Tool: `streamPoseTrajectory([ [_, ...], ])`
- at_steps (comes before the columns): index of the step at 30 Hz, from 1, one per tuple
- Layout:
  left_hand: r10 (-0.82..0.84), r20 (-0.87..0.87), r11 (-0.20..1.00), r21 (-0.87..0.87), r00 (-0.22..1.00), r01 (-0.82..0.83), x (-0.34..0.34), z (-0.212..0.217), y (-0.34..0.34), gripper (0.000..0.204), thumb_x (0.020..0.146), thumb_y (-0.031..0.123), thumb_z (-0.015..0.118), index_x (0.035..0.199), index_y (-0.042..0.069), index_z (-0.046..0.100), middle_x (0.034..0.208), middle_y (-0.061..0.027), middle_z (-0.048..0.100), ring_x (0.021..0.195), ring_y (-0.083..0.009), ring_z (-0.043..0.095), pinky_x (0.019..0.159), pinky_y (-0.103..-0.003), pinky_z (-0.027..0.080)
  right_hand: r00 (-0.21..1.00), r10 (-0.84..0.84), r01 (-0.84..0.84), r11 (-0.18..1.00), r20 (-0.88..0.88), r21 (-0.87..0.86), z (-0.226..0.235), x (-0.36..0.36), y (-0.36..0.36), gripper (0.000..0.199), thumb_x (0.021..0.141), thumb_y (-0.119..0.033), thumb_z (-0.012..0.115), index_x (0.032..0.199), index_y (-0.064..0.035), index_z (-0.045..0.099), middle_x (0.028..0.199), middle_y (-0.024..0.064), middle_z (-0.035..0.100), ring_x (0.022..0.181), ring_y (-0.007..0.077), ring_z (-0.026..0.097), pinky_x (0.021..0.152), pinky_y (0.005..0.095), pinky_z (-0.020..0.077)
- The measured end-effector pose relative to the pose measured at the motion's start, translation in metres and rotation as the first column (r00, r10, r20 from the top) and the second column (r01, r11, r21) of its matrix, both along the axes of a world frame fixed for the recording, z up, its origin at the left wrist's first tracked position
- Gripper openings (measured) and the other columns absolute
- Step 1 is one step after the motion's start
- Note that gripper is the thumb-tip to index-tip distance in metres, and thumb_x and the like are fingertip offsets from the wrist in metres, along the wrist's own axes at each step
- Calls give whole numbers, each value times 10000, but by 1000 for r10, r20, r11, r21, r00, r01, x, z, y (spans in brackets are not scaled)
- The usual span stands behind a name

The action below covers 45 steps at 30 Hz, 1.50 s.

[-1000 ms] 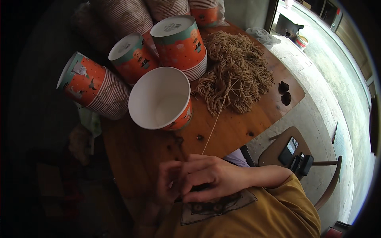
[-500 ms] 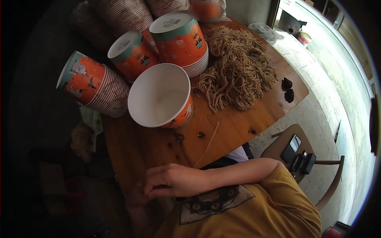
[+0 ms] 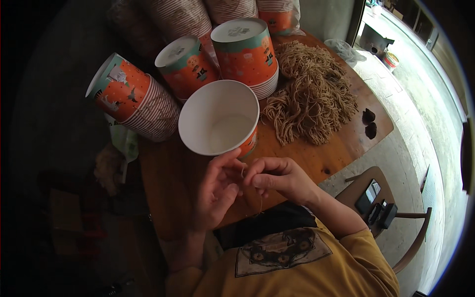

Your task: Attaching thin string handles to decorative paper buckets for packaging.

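Pinching a strand (image 3: 261, 203), the right grip (image 3: 286, 180) faces the spread left grip (image 3: 213, 192), an open tub (image 3: 198, 118) partly hiding stacked tubs (image 3: 243, 62).

String (image 3: 243, 171): partly hidden by left hand (image 3: 217, 192) and right hand (image 3: 282, 180); lower end too fine to trace. Far cup stacks (image 3: 180, 19): tops cut off. Shirt (image 3: 351, 267), near: cut off below. Brown shape (image 3: 67, 212), left: too dark to identify.
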<state>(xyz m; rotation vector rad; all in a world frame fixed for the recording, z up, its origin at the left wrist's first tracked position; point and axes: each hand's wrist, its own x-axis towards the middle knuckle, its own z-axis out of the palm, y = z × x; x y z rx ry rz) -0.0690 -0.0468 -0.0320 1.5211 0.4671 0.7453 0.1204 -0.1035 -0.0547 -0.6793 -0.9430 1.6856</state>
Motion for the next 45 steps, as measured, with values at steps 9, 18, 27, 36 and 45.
streamPoseTrajectory([
  [9, -39, -175, 958, -287, 984, -13, 9, 13, 3, 219, 946, 192, 565, 1093, 32, 549, 875, 3, 568, 684, -34, 497, 582, -166, 403, 991, 45, -53, 996, 129, 65, 5, 12, -5, 107, 886, -116, 630, 938, -24, 649, 888, 0, 586, 761, 62, 552, 665, 207, 452],
  [18, 102, -43, 947, -301, 994, -110, 20, 5, -9, 159, 954, 183, 555, 1009, 34, 548, 821, -8, 569, 663, -38, 512, 563, -172, 414, 871, -331, 289, 943, 364, 166, 3, -2, -8, 86, 866, -91, 651, 899, -39, 591, 711, -41, 506, 653, 18, 435, 596, 193, 384],
  [27, 14, -199, 889, -446, 980, -103, 16, 8, -6, 290, 988, 324, 472, 969, 44, 545, 771, -11, 567, 625, -54, 534, 540, -180, 413, 618, -587, 243, 776, 524, 583, -7, 3, -8, 108, 808, -38, 653, 856, -10, 560, 733, 76, 508, 639, 184, 550, 546, 285, 430],
  [36, -2, -392, 986, -156, 920, -65, 17, 8, -5, 265, 983, 285, 496, 863, 53, 544, 679, 9, 562, 591, -54, 538, 526, -192, 426, 563, -553, 145, 798, 614, 585, -6, 8, -11, 108, 805, -53, 675, 883, -19, 609, 796, 77, 565, 707, 209, 592, 598, 287, 458],
  [45, 89, -355, 996, 41, 931, -80, 17, 1, -13, 231, 994, 233, 471, 877, 39, 517, 720, -8, 564, 629, -66, 545, 565, -221, 448, 765, -389, 268, 917, 512, 296, -4, 2, -12, 76, 830, -61, 649, 875, -23, 601, 798, 66, 603, 691, 160, 591, 620, 277, 465],
])
